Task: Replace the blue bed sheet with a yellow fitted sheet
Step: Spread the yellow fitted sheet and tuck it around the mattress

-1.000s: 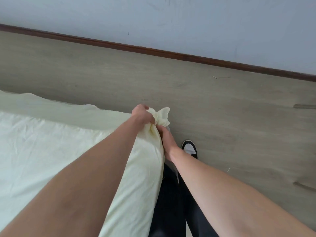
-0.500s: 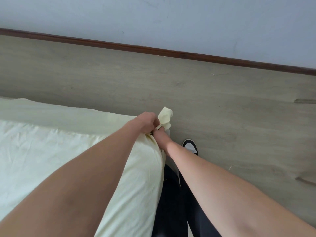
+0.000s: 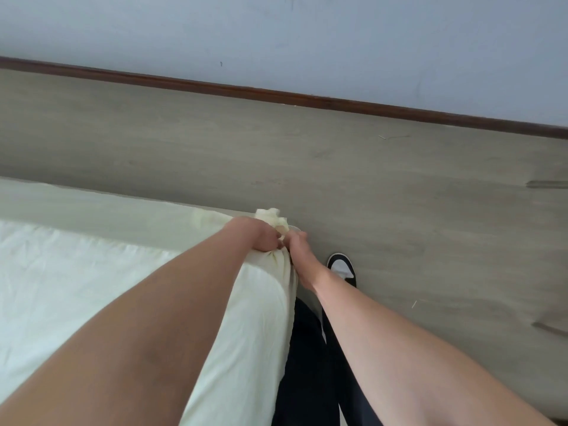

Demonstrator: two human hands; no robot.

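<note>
The pale yellow fitted sheet (image 3: 92,287) covers the mattress across the left half of the view. At the mattress corner its fabric is bunched into a small wad (image 3: 272,221). My left hand (image 3: 256,236) grips the gathered fabric at that corner from above. My right hand (image 3: 296,247) holds the same bunch from the right side, fingers curled into the cloth. Both forearms reach forward from the bottom of the frame. No blue sheet is in view.
Grey wood-look floor (image 3: 399,195) runs beyond and to the right of the bed, up to a dark brown skirting board (image 3: 276,95) and a pale blue wall. My dark trousers and a black-and-white shoe (image 3: 341,269) stand right beside the mattress corner.
The bunched corner has been pulled lower over the mattress corner, and the loose tuft above my hands has shrunk. Both hands kept their hold and moved closer together.
</note>
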